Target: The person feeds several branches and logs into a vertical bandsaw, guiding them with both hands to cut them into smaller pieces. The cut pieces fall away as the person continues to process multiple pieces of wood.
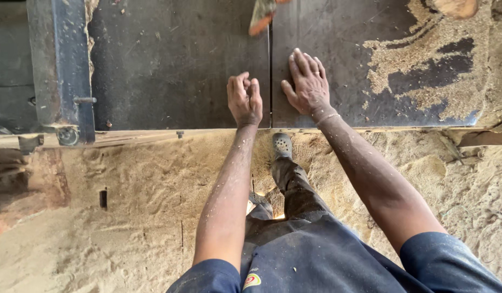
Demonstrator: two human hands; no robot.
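Observation:
My left hand (pixel 244 99) rests on the dark metal saw table (pixel 169 65) with its fingers curled into a loose fist and nothing in it. My right hand (pixel 308 84) lies flat on the table just right of the narrow slot (pixel 270 81), fingers together and pointing away from me. Both hands sit close to the table's near edge, on either side of the slot. A small reddish piece of wood (pixel 261 16) lies at the far end of the slot, well beyond my fingers.
Sawdust (pixel 419 76) is heaped on the right part of the table and covers the floor (pixel 126 217). A blue-grey metal fence (pixel 61 65) stands upright at the left. My foot in a grey clog (pixel 282 145) is under the table edge.

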